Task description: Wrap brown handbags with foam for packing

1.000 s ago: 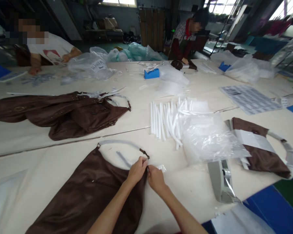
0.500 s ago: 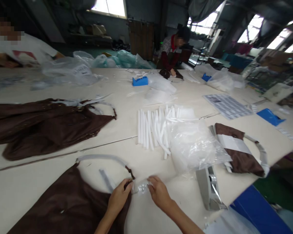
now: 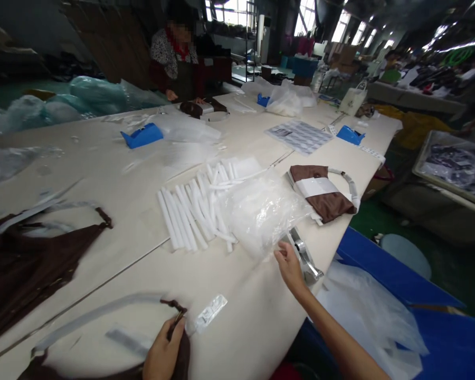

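My left hand (image 3: 165,345) is closed on the strap end of a brown bag (image 3: 182,351) at the bottom left. Grey wrapping covers the bag's curved handle (image 3: 103,312). Just right of that hand lies a small clear packet (image 3: 210,313), flat on the table. My right hand (image 3: 288,259) is over the near edge of the grey tape dispenser (image 3: 304,256), fingers curled but apart, holding nothing visible. Beside its fingertips is a pile of clear plastic bags (image 3: 261,211), next to a row of white foam tubes (image 3: 186,216).
A folded brown bag with a white band (image 3: 320,192) lies near the table's right edge. Another brown bag (image 3: 43,264) is at the left. Blue dispensers (image 3: 143,136) and a printed sheet (image 3: 298,136) lie farther back. A person (image 3: 178,58) stands across the table.
My right hand has left the small packet and moved right to the tape dispenser. The packet now lies on the table. The view has turned right; my left hand still grips the strap end.
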The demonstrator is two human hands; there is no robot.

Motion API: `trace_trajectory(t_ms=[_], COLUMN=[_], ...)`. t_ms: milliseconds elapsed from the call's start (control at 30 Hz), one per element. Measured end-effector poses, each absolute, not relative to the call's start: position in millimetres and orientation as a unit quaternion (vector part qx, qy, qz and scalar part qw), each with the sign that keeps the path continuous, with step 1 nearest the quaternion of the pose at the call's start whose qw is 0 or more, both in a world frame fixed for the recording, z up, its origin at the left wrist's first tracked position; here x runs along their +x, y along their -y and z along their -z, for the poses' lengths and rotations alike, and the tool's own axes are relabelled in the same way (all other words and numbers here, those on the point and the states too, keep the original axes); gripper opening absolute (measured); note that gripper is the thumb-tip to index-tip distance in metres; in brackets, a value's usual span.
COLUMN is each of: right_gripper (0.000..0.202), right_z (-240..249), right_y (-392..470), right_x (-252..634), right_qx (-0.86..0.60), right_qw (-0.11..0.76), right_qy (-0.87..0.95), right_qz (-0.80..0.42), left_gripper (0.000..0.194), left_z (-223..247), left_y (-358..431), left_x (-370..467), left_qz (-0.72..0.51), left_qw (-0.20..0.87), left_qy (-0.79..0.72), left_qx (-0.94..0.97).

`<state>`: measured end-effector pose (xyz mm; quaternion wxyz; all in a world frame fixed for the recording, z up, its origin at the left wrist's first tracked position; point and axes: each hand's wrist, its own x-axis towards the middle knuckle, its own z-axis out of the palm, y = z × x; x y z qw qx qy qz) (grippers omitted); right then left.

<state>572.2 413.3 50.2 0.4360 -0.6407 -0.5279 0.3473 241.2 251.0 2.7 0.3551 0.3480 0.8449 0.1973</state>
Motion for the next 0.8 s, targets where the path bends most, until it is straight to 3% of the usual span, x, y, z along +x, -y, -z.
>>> trace_trajectory(t_ms=[100, 300, 533, 800], right_gripper=[0.043, 0.015, 0.028, 0.021], right_z=[-47, -44, -33, -28], right_y=[-438, -434, -399, -409], right_x=[562, 546, 544, 540], right_qx=[-0.632, -0.651, -0.599, -0.591], right_qw=[0.446, 0.459, 0.471, 0.439], right_qy=[0.537, 0.570, 0.572, 0.608], right_qz=[-0.337, -0.202, -0.303, -0.298], left_gripper=[0.053, 0.053, 0.054, 0.055], left_z=[-6, -10, -10, -8], left_y=[-253, -251, -249, -249], left_x=[242, 244, 244, 241], left_qz=[-0.209, -0.243, -0.231, -0.222], left_qw=[0.358, 0.345, 0.335, 0.332], left_qy=[-0.840, -0.831, -0.833, -0.834], left_qx=[0.350, 0.362, 0.375, 0.380])
